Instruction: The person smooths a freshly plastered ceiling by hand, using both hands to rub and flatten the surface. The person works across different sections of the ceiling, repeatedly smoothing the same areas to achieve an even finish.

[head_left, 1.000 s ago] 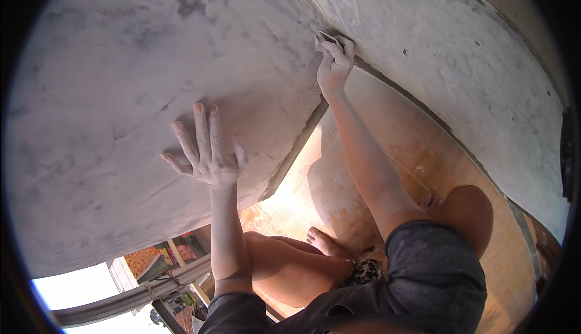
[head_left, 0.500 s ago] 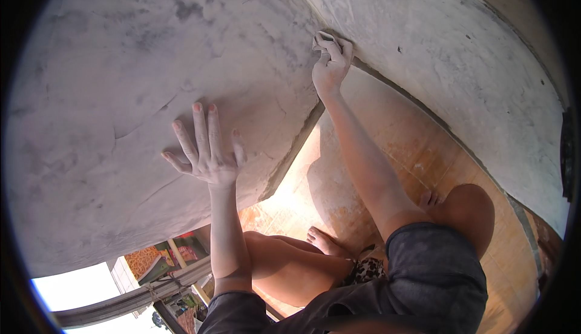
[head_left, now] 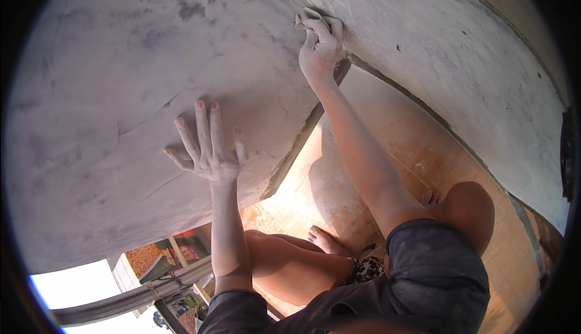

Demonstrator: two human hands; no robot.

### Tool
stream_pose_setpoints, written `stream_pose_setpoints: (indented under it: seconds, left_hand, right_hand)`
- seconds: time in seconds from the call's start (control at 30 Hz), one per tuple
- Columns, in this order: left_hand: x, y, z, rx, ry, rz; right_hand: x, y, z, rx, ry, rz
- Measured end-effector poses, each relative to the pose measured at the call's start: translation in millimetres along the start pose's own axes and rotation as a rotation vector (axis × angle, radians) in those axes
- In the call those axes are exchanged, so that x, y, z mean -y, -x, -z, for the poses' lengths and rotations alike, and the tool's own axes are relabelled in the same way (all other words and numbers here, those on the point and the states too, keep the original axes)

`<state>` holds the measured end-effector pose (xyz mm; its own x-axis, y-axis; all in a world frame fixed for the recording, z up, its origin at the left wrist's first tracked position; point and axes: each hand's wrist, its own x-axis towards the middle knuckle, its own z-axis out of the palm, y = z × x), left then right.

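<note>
My left hand (head_left: 212,152), coated in white dust, lies flat against the grey plastered wall (head_left: 109,79) with its fingers spread. Farther up, my right hand (head_left: 321,49) is closed around a small folded piece of sandpaper (head_left: 310,15), pale with dust. It presses the sandpaper into the inside corner where this wall meets a second plastered wall (head_left: 436,67). The fingers cover most of the sandpaper. Dark smudges and thin cracks mark the left wall's surface.
Below the walls is a dusty orange tiled floor (head_left: 411,152), brightly sunlit in one patch, with my bare feet and bent legs over it. A wall edge (head_left: 296,146) runs down beside my right forearm. At lower left, a railing (head_left: 115,305) stands before colourful items.
My right hand, with the sandpaper, has moved up and slightly left along the corner, uncovering the wall's lower edge. My left hand has hardly moved.
</note>
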<state>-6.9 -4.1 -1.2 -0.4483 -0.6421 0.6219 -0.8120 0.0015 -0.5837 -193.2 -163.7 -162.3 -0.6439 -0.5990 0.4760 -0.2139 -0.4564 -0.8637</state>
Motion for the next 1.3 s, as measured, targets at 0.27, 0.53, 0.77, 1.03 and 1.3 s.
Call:
stream_pose_setpoints:
  seconds: [0.27, 0.53, 0.77, 1.03, 1.3]
  left_hand:
    - [-0.8, -1.9, 1.2, -0.024, -0.022, -0.007]
    - [1.0, -1.3, -0.2, -0.015, -0.014, -0.011]
    - [-0.3, -0.6, -1.7, -0.029, 0.005, -0.012]
    - [0.5, -0.1, -2.5, -0.034, -0.046, 0.008]
    - [-0.7, -1.1, -0.6, -0.023, -0.042, 0.015]
  right_hand:
    - [-8.0, 14.5, 10.0, -0.053, 0.332, -0.214]
    - [-5.4, 7.4, 0.4, -0.186, 0.113, 0.109]
    - [-3.3, 2.6, 3.8, -0.125, 0.141, 0.002]
    - [9.1, 0.0, 0.2, -0.196, 0.207, -0.004]
    - [5.6, 2.6, 3.3, -0.061, 0.114, 0.014]
